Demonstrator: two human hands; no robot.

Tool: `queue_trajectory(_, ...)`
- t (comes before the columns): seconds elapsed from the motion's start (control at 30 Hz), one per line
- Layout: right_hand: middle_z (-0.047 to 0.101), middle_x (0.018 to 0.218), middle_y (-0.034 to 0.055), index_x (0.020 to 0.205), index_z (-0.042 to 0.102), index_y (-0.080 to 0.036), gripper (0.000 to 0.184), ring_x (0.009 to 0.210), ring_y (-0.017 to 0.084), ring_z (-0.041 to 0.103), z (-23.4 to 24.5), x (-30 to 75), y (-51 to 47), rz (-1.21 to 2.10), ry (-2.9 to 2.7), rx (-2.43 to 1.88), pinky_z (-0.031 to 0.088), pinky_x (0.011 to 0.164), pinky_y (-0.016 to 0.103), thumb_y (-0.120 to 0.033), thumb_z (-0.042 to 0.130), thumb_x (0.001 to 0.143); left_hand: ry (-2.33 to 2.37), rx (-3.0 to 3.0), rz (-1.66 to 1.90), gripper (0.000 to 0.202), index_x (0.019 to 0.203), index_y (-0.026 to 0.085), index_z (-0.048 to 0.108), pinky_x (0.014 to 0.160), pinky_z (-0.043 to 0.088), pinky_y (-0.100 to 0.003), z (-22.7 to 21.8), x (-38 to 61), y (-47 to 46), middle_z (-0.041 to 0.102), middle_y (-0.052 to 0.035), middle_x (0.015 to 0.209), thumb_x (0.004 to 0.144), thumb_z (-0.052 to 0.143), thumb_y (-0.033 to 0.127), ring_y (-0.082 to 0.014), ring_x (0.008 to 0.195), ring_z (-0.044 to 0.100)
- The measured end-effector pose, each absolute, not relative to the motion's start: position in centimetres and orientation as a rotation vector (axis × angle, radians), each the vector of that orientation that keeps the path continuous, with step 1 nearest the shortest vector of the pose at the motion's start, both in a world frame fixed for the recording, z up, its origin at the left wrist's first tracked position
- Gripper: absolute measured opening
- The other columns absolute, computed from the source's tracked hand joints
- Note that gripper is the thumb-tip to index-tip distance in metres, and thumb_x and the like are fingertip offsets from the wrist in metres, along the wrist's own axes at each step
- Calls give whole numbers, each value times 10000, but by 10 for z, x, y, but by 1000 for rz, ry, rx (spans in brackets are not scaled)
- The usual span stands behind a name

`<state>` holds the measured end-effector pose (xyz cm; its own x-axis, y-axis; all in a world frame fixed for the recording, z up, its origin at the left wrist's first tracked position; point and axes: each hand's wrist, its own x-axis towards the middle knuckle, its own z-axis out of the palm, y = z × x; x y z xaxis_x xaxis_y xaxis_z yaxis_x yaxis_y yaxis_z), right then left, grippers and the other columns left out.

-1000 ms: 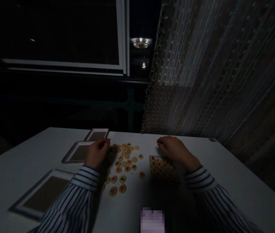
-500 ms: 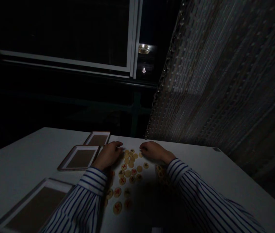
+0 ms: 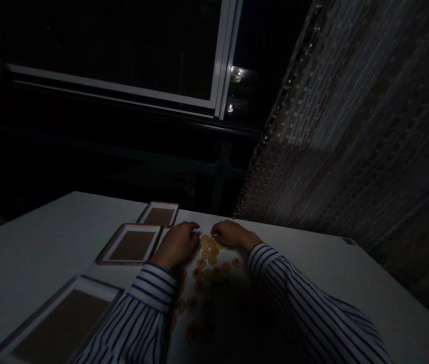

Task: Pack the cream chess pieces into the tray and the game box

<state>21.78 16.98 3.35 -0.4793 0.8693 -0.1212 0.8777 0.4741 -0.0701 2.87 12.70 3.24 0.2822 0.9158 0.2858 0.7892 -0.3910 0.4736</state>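
Many round wooden Chinese chess pieces (image 3: 212, 260) lie on the white table (image 3: 305, 273) between my forearms, some with red or dark characters, others with a plain face. At the far end of them, my right hand (image 3: 231, 233) has its fingers curled down onto a piece with a dark mark, at the edge of a small cluster. My left hand (image 3: 178, 245) rests on the left side of that cluster, index finger stretched out and apart from the thumb, with nothing visible in it. Deep shadow hides the nearer pieces.
Three shallow framed trays stand along the left: a near one (image 3: 89, 284), a middle one (image 3: 102, 257) and a far one (image 3: 176, 215). A bead curtain (image 3: 313, 151) hangs beyond the table's right side. A window frame (image 3: 220, 65) is behind.
My right hand has moved left and inward, its fingertips reaching a marked piece at the cluster's far edge. My left hand stays about where it was. The view has shifted slightly.
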Motion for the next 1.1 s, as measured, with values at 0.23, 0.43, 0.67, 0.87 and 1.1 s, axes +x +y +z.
queue_trajectory(0.23, 636, 996, 51, 1019, 610, -227, 309, 907, 176, 568, 34, 214, 171, -154, 2624, 1531, 382, 704, 245, -252, 486, 737, 1593, 2303, 778, 314, 1028, 171, 603, 849, 417, -339, 31, 30, 126, 636, -112, 1043, 771, 451, 269, -227, 971, 576)
queue_trajectory(0.43, 637, 981, 60, 1023, 601, -217, 301, 899, 180, 568, 36, 213, 168, -111, 2635, 1518, 372, 682, 243, -254, 479, 751, 1585, 2317, 767, 330, 1043, 159, 593, 848, 419, -343, 30, 30, 126, 628, -115, 1054, 780, 430, 271, -231, 977, 569)
queue_trajectory(0.67, 641, 933, 56, 985, 602, -205, 272, 851, 181, 573, 35, 214, 168, -50, 2675, 1535, 354, 637, 240, -275, 499, 743, 1596, 2313, 778, 345, 1057, 146, 585, 840, 425, -329, 34, 30, 124, 632, -113, 1051, 782, 420, 274, -227, 977, 573)
queue_trajectory(0.87, 616, 991, 75, 1047, 558, -185, 306, 853, 162, 563, 46, 221, 162, -8, 2744, 1594, 355, 676, 237, -335, 432, 813, 1607, 2289, 810, 348, 1061, 135, 582, 841, 427, -312, 38, 31, 123, 638, -114, 1041, 786, 405, 254, -216, 958, 586)
queue_trajectory(1.1, 611, 972, 75, 1010, 561, -166, 264, 867, 163, 547, 70, 234, 144, 40, 3029, 1520, 374, 741, 258, -297, 498, 790, 1535, 2215, 910, 347, 1056, 162, 584, 838, 431, -300, 43, 37, 122, 652, -85, 1016, 804, 388, 298, -198, 927, 598)
